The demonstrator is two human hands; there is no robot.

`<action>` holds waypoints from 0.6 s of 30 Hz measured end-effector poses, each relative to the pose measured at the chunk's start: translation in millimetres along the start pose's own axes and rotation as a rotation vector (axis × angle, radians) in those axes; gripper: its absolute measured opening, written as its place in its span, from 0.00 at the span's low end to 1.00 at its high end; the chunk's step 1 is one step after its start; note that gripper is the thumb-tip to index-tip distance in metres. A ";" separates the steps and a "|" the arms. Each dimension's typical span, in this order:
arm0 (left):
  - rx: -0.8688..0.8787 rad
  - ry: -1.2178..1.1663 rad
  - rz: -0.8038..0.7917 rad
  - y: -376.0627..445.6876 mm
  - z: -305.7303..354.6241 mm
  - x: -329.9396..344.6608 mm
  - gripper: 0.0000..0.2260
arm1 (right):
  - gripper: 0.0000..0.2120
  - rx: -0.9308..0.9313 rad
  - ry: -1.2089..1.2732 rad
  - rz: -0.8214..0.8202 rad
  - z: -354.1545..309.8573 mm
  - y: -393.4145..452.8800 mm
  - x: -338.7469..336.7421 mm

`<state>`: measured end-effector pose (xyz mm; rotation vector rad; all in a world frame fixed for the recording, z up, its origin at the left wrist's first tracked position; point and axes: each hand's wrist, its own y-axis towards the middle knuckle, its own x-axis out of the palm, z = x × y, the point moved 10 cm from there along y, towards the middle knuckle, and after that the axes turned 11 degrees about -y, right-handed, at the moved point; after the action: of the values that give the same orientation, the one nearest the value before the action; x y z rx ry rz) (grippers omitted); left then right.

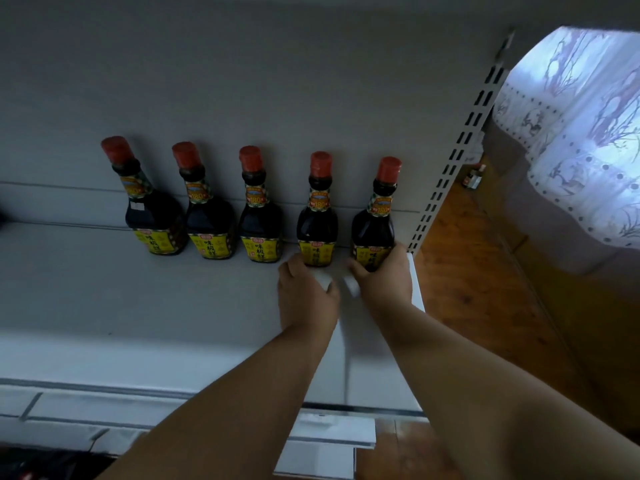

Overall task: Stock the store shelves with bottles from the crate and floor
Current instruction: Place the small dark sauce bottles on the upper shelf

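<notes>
1. While both arms reach over the shelf (104, 289) in the head view, the placing step looks under way: the right hand (384, 282) is wrapped around the base of the rightmost bottle (374, 230), and the left hand (304, 292) has its fingers curled against the foot of the fourth bottle (317, 233), though I cannot tell if it truly grips.
2. Five bottles stand upright in a row along the far edge of the shelf, against the back panel (277, 81), the two right ones just beside each other.
3. Next, I judge, the hands must let go without tipping them, square the labels forward, then fetch more; neither crate nor floor stock shows here.
4. Bottles: dark glossy glass, broad square shoulders, slim necks, red caps, yellow labels. Shelf: smooth matte pale metal. At right, a slotted upright (460, 147), wooden floor (485, 289) and a lace curtain (581, 133).
</notes>
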<state>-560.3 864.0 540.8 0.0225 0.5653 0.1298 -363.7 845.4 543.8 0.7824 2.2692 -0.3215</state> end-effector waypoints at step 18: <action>0.456 0.179 -0.088 -64.8 -3.6 -117.6 0.22 | 0.29 -0.354 -0.214 -0.076 -72.8 -141.6 -0.2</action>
<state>-653.0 784.5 596.6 0.4322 0.7649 -0.0860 -490.6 765.4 597.1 0.4563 2.0770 -0.0306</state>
